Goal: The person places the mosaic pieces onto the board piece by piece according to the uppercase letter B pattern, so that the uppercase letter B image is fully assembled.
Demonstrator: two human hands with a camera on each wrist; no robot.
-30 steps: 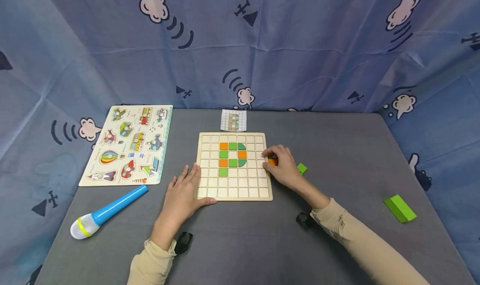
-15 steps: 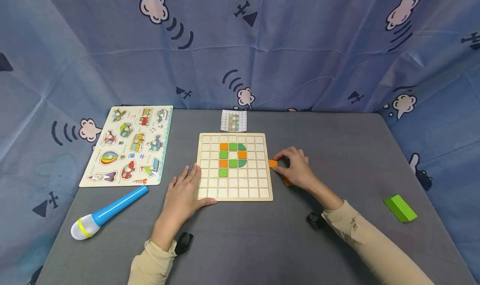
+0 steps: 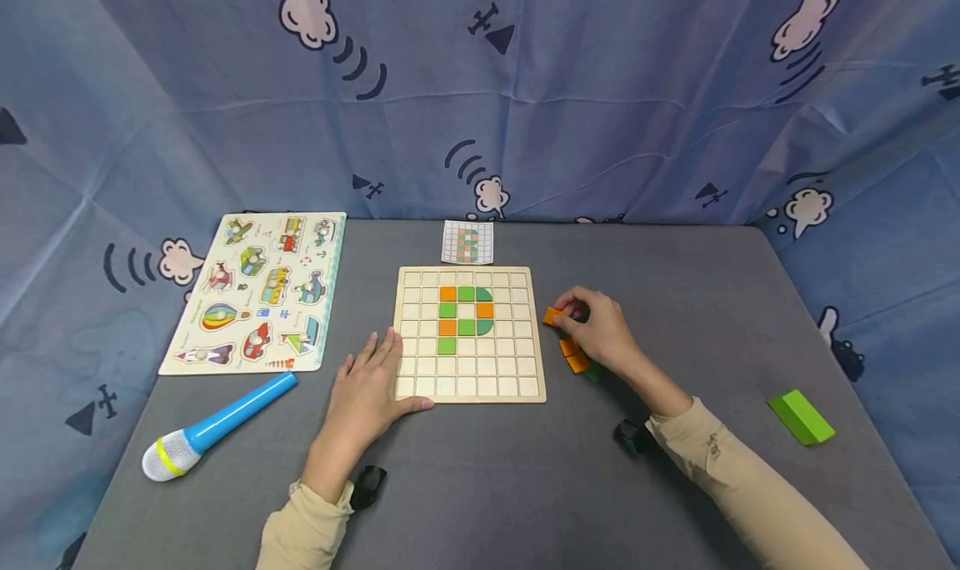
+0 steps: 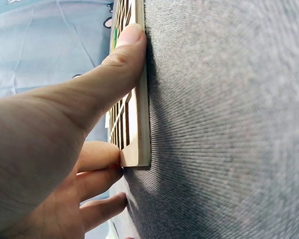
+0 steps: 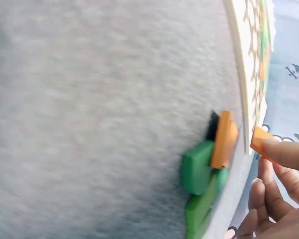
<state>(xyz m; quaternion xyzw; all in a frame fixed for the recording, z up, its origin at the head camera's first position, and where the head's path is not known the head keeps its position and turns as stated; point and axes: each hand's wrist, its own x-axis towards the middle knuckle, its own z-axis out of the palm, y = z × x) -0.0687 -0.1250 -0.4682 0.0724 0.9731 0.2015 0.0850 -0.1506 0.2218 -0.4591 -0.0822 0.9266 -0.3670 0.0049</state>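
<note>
A wooden grid board (image 3: 504, 366) holds orange, light green and dark green tiles in several of its squares. My left hand (image 3: 365, 395) rests at the board's front left corner, fingers straight along the left side and thumb on the front rim (image 4: 134, 124). Just right of the board, my right hand (image 3: 600, 330) pinches an orange tile (image 3: 552, 315) between thumb and fingers. In the right wrist view, that orange tile (image 5: 260, 139) is tilted. Below the right hand lie loose orange tiles (image 3: 574, 356) and green tiles (image 5: 197, 169), partly hidden by the hand in the head view.
A small pattern card (image 3: 468, 242) lies behind the board. At the left are a picture puzzle board (image 3: 258, 295) and a blue toy microphone (image 3: 232, 416). A light green block (image 3: 801, 417) lies far right on the grey table (image 3: 675, 270), with a patterned curtain behind.
My right hand has moved right, away from the board's right edge, and now holds an orange tile apart from the board. More loose orange tiles show below it. The left hand stays still.
</note>
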